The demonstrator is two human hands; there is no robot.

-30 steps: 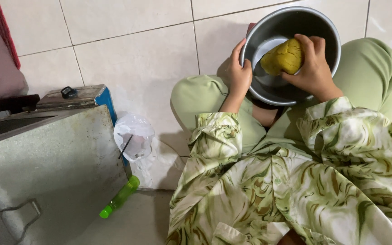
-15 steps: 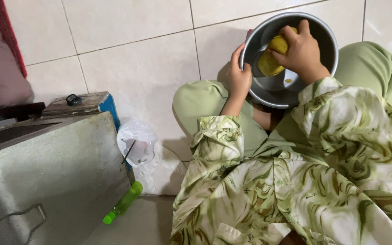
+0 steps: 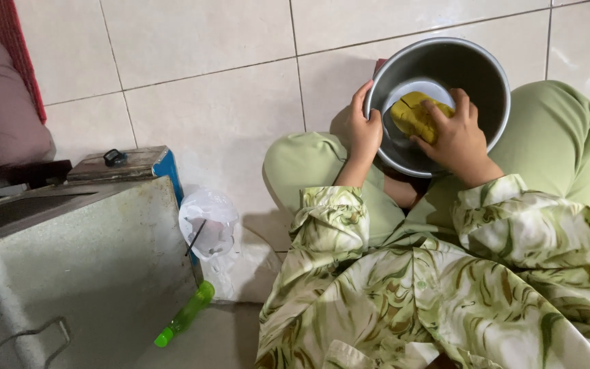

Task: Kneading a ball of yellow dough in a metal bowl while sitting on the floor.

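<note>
The pot (image 3: pixel 476 75) is smooth metal with a dull sheen. The sponge (image 3: pixel 414 115) looks soft, matt and porous. The floor (image 3: pixel 206 82) is glossy glazed tile. The box (image 3: pixel 83 266) is brushed, scuffed metal; the bag (image 3: pixel 209 222) thin shiny plastic; the sleeves (image 3: pixel 513 225) smooth cloth.

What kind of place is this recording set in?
Probably a home floor used as a washing-up or kitchen spot. The person sits on pale floor tiles, the left hand gripping a metal pot while the right hand presses a yellow sponge inside it, near a large metal box.
</note>
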